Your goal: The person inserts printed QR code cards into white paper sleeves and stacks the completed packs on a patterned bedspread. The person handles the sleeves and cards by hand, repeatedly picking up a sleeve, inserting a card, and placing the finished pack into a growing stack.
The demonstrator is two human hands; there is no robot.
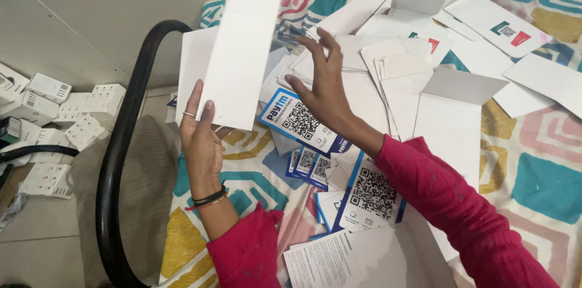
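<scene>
Your left hand (pixel 202 136) pinches a long white envelope (pixel 240 51) by its lower edge, thumb in front and fingers behind, holding it upright and slightly tilted above the patterned bedsheet (pixel 533 173). Your right hand (pixel 324 85) reaches forward with fingers spread, its fingertips resting on the heap of white envelopes (pixel 400 76) in the middle of the bed (it grips nothing). Just beneath that wrist lie blue-bordered code cards (pixel 297 121), some overlapping, with more near your forearm. A printed paper sheet (pixel 318 261) sits at the lower edge. A black curved bed rail (pixel 121 142) runs along the left, with small white boxes (pixel 66 124) on the floor beyond.
</scene>
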